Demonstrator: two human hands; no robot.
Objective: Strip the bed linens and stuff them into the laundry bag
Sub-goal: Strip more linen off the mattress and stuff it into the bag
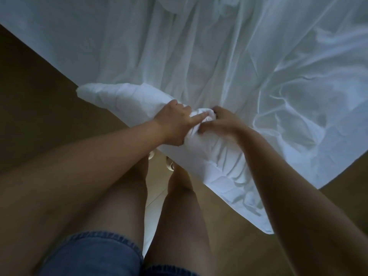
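Both hands bunch up the white sheet [229, 72] at the bed's near edge. Left hand [175, 124] grips a wad of it, fingers curled; right hand [221, 121] pinches the same wad just beside. Loose sheet trails beyond both hands. Floor [35, 100] below.

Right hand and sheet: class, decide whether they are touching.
Touching. The head view shows the right hand gripping the bunched sheet, fingers curled into a fold.
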